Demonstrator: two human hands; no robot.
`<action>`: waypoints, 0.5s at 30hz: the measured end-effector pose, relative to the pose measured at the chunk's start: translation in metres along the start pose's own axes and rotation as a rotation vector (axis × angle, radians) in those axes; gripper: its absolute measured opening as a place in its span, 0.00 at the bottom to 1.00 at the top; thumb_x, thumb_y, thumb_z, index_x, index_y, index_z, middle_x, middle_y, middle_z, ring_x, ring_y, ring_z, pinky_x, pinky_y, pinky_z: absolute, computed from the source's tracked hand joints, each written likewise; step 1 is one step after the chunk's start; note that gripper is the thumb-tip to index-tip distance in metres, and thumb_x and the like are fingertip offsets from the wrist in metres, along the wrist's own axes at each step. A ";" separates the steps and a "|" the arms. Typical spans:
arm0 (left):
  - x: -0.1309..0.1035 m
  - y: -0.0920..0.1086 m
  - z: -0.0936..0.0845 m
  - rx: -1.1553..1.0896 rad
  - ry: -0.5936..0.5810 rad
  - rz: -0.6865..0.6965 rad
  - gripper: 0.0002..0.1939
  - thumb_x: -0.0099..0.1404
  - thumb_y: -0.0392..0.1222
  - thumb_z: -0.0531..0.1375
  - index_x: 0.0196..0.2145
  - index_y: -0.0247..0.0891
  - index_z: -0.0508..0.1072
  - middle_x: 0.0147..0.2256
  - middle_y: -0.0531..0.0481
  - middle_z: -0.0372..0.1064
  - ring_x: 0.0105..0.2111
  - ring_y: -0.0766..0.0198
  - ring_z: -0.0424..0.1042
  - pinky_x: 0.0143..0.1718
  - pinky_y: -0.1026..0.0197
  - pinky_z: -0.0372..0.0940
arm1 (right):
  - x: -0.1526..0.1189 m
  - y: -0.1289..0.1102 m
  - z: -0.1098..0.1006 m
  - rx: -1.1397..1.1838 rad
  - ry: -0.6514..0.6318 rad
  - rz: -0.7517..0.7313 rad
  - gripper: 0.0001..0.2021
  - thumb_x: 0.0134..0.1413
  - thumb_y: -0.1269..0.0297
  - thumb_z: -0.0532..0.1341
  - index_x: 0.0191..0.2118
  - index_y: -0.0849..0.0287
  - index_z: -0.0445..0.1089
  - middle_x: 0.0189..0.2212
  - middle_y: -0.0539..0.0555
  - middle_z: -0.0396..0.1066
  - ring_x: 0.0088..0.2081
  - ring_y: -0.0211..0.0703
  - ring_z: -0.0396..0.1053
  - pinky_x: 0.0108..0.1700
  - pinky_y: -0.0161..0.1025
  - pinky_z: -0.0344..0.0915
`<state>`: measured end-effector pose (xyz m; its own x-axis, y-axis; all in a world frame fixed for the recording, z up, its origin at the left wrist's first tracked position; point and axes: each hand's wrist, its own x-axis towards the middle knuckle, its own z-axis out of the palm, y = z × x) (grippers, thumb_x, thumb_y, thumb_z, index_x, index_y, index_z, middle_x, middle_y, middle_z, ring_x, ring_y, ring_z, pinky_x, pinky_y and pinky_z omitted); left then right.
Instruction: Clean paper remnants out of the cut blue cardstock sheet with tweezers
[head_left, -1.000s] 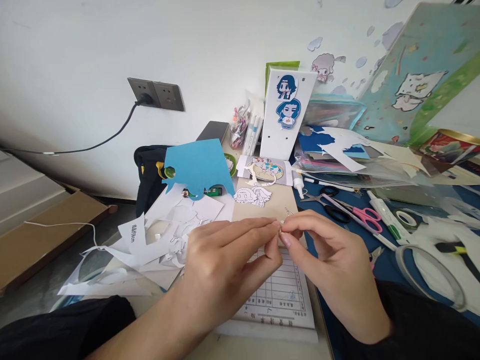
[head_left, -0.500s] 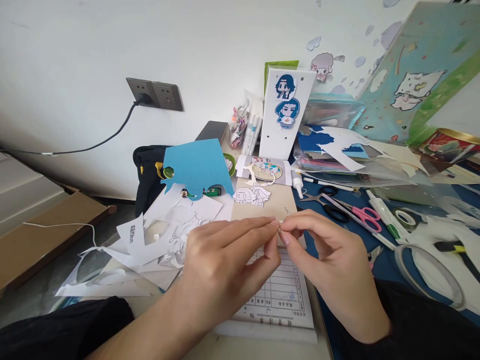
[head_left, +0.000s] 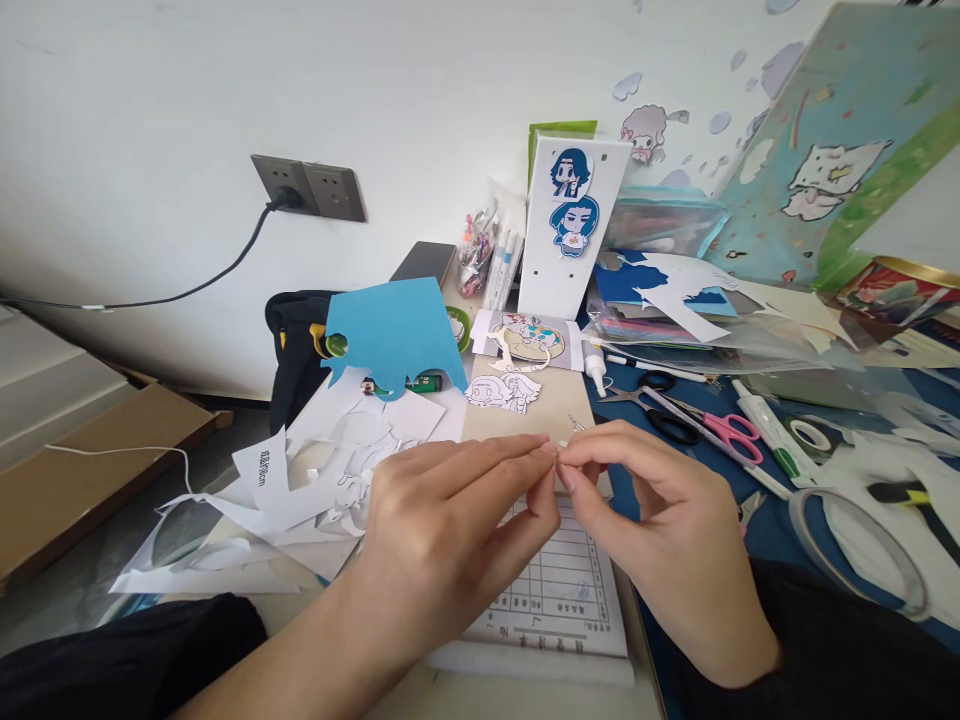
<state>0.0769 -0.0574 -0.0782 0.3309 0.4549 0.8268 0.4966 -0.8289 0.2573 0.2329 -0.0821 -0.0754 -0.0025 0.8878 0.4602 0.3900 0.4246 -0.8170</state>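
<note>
From here I can see both hands meeting over the table; the right hand [head_left: 667, 545] pinches a small white piece [head_left: 562, 444] between thumb and forefinger, the bit just showing at the very tips; the left hand [head_left: 450, 520] comes in from the other side, its fingers drawn together and their ends right up against that piece, though whether they grip it too I cannot tell, as the undersides are hidden; the piece sits in the narrow meeting point of the two hands, above a beige board [head_left: 559, 415] and the printed form pad [head_left: 581, 575]; beyond the fingers lie line-drawn paper figures [head_left: 502, 391]; white paper scraps [head_left: 360, 430] spread to the left of the hands; over on the right, pink-handled scissors [head_left: 731, 432] lie near a white tube [head_left: 769, 425] on the blue surface [head_left: 705, 475].
</note>
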 end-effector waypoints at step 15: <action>0.009 0.005 -0.003 -0.394 -0.069 -0.406 0.10 0.55 0.28 0.62 0.31 0.42 0.78 0.25 0.59 0.76 0.19 0.74 0.67 0.15 0.73 0.62 | 0.001 0.004 -0.004 0.178 -0.077 0.113 0.07 0.50 0.75 0.60 0.31 0.57 0.72 0.27 0.50 0.70 0.30 0.38 0.65 0.35 0.38 0.64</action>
<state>0.0796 -0.0585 -0.0679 0.2344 0.7717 0.5913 0.2628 -0.6359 0.7257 0.2377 -0.0799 -0.0768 -0.0410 0.9396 0.3398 0.2231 0.3401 -0.9135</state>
